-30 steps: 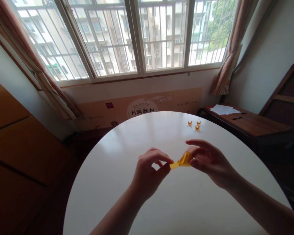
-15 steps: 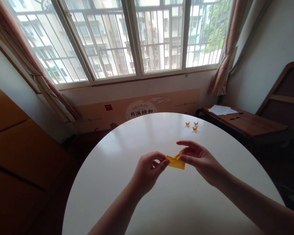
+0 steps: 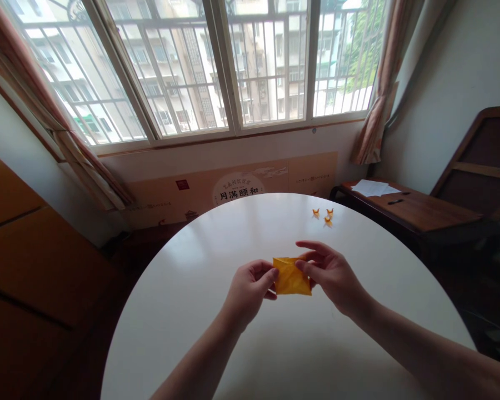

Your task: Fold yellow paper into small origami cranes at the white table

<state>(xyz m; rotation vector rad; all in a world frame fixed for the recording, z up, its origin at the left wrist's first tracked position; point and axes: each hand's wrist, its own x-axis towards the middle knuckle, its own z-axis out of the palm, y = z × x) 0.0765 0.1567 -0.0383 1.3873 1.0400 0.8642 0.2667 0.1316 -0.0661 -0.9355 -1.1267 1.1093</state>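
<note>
Both of my hands hold a small folded piece of yellow-orange paper point(image 3: 290, 277) above the round white table point(image 3: 200, 261). My left hand point(image 3: 250, 289) pinches its left edge between thumb and fingers. On the other side, my right hand point(image 3: 329, 272) grips the right edge, with its index finger stretched out over the top. The paper now shows a flat, roughly square face toward me.
Three small folded orange paper figures point(image 3: 323, 214) stand on the table's far right part. A dark wooden side table point(image 3: 416, 208) with white sheets point(image 3: 373, 188) and a pen is at the right. A barred window point(image 3: 216, 61) and a printed cardboard panel point(image 3: 237, 186) lie beyond.
The paper has spread from a narrow, creased shape into a flat, wider face. Both hands shifted slightly left and closer together.
</note>
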